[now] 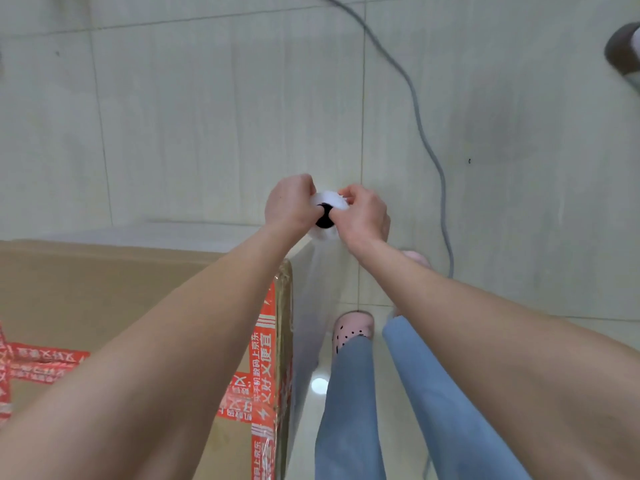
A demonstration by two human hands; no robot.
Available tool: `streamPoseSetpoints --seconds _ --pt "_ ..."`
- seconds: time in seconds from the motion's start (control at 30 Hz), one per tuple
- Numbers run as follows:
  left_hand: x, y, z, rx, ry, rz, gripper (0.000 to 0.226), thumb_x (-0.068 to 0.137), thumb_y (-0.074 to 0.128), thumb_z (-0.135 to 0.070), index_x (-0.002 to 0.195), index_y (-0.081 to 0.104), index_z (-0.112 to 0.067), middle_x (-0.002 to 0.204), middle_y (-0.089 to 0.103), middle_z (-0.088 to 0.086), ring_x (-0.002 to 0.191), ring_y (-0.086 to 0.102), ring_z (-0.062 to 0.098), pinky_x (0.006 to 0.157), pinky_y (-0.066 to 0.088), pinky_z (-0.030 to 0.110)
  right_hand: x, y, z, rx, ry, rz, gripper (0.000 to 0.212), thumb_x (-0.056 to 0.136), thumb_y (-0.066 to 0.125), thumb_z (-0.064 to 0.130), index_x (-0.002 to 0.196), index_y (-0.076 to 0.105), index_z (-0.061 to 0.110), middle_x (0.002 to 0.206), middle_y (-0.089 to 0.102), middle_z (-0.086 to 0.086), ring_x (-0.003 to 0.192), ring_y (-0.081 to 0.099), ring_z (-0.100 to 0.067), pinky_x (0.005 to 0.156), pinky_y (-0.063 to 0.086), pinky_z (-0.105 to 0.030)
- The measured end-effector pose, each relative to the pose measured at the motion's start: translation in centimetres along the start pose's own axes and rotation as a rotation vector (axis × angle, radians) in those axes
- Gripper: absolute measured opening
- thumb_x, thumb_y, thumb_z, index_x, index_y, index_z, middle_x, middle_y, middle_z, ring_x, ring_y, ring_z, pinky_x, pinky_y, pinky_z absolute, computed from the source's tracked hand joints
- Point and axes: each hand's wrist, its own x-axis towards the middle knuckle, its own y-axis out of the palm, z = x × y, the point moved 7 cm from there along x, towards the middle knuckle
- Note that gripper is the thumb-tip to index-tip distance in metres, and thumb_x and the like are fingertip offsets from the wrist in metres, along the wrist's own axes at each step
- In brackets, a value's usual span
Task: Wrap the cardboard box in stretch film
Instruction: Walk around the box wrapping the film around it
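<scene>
A large brown cardboard box (104,292) with red printed tape stands on the floor at the lower left. Beyond its far right corner I hold a white roll of stretch film (327,202) upright, seen end-on with its dark core hole. My left hand (289,204) grips the roll's left side. My right hand (365,213) grips its right side, fingers curled over the top. A clear sheet of film (311,289) runs from the roll down along the box's right side and across its far side.
A grey cable (420,133) snakes across the pale tiled floor to the right of the roll. My legs in blue jeans and pink clogs (351,329) stand right of the box. Another person's shoe (623,50) shows at the top right corner.
</scene>
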Motion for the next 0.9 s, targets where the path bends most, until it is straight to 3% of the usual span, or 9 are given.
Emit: streamPoseSetpoints --seconds 0.17,0.3,0.5,0.67,0.8,0.9 --pt "1.2 -2.1 3.7 -0.153 -0.213 -0.047 0.016 0.075 0.065 -0.015 0.088 0.058 -0.011 0.091 0.063 0.007 0.081 0.061 0.026 0.068 0.051 0.033 1.0 0.2 3.5 0.065 -0.065 0.025 0.020 0.081 0.064 0.022 0.102 0.062 0.021 0.106 0.065 0.003 0.096 0.062 -0.017 0.077 0.044 -0.025" --pt "1.7 -3.1 6.4 -0.283 -0.329 -0.092 0.015 0.071 0.066 -0.012 0.084 0.057 -0.010 0.092 0.065 0.012 0.084 0.067 0.031 0.074 0.058 0.042 0.8 2.5 4.7 0.065 -0.024 0.229 0.050 0.083 0.067 0.035 0.128 0.051 0.019 0.121 0.059 -0.002 0.110 0.057 -0.023 0.078 0.039 -0.025" --pt "1.6 -3.1 7.1 -0.338 -0.348 -0.085 0.017 0.069 0.069 -0.012 0.078 0.054 -0.011 0.083 0.061 0.008 0.083 0.066 0.030 0.071 0.058 0.043 1.2 3.6 6.2 0.053 0.002 0.225 0.039 0.086 0.062 0.018 0.125 0.056 0.021 0.124 0.060 -0.004 0.109 0.057 -0.025 0.079 0.041 -0.026" --pt "1.1 -2.5 7.5 -0.318 -0.403 -0.061 0.017 0.071 0.068 -0.014 0.081 0.055 -0.010 0.085 0.064 0.011 0.080 0.065 0.031 0.071 0.057 0.039 1.0 4.0 6.1 0.071 0.024 0.235 0.037 0.085 0.062 0.015 0.121 0.059 0.023 0.119 0.062 -0.001 0.102 0.058 -0.022 0.076 0.040 -0.023" --pt "0.9 -2.6 7.6 -0.273 -0.411 -0.048 0.017 0.076 0.067 -0.015 0.083 0.053 -0.011 0.082 0.058 0.006 0.080 0.057 0.027 0.061 0.039 0.030 0.9 4.4 6.0 0.076 0.039 0.224 0.042 0.084 0.063 0.016 0.125 0.058 0.024 0.122 0.062 0.001 0.105 0.059 -0.022 0.085 0.045 -0.026" --pt "1.1 -2.3 7.9 -0.311 -0.424 -0.032 0.017 0.076 0.066 -0.016 0.085 0.052 -0.011 0.085 0.061 0.008 0.082 0.061 0.029 0.061 0.043 0.031 1.3 4.8 6.4 0.027 0.030 0.246 0.044 0.083 0.063 0.016 0.126 0.058 0.026 0.122 0.062 0.001 0.107 0.060 -0.022 0.089 0.047 -0.028"
